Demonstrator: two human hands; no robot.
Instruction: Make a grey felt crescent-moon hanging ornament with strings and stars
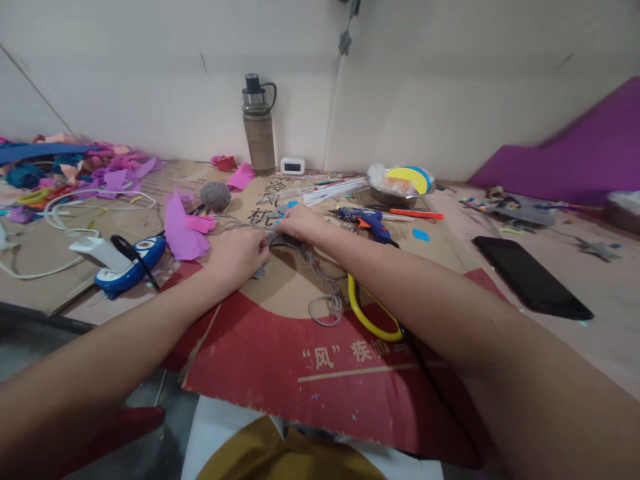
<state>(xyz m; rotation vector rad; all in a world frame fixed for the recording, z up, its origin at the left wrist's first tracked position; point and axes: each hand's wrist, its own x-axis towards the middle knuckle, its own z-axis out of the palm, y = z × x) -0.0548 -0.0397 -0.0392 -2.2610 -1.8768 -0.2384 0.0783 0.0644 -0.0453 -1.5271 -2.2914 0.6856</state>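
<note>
In the head view, a curved band wrapped in grey yarn (pixel 290 241) lies between my hands over the cardboard. My left hand (pixel 244 251) is closed, its fingers pinched at the left end of this band. Just to the right and slightly farther off, my right hand (pixel 301 225) is also closed, fingertips pinching at the band's upper side. Loose grey yarn (pixel 327 310) trails in loops toward me. A grey yarn ball (pixel 215 197) sits behind my left hand. Yellow-handled scissors (pixel 373 319) lie partly under my right forearm.
A red and brown cardboard sheet (pixel 260 353) covers the work spot. A blue glue gun (pixel 375 223), a metal bowl (pixel 395 195) and a water bottle (pixel 259 130) stand farther back. A phone (pixel 531 277) lies right; a blue power strip (pixel 131 267) and paper scraps (pixel 185 227) lie left.
</note>
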